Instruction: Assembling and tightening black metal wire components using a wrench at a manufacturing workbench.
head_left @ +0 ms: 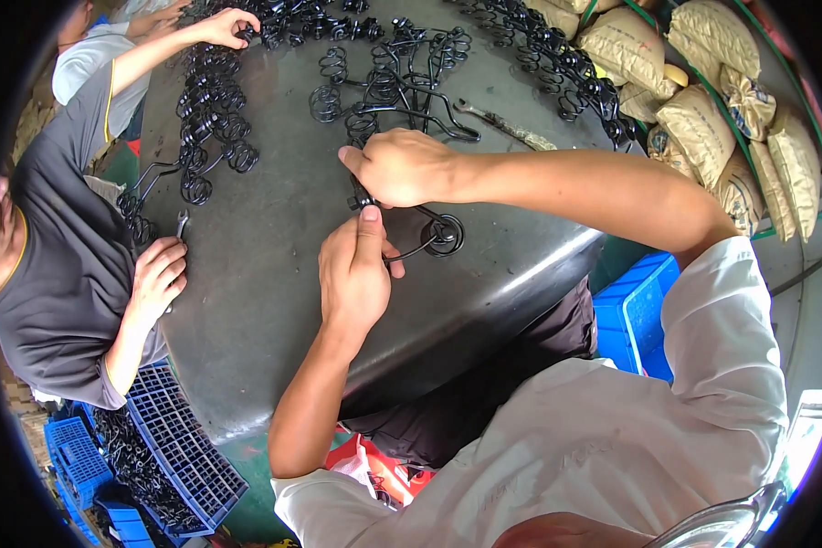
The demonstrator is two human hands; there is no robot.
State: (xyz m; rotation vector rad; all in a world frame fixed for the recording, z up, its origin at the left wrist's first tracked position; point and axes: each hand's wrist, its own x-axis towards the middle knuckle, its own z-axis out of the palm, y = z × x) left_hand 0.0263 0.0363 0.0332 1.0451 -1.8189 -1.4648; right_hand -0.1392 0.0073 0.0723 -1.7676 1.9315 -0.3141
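Note:
My left hand is closed around a black coil-spring piece of bent wire, with the thumb pressed up against a small black clamp. Just above it, my right hand makes a fist over the upper end of the same piece; its fingers hide what exactly they grip there. One coil of the piece sticks out to the right, over the dark table. Right beyond my right hand lies a cluster of black coil springs with bent wire arms.
The dark table carries a wrench and rows of black springs. At left, a co-worker's hand holds a wrench. Blue crates stand near my right elbow and at lower left. Sacks are stacked far right.

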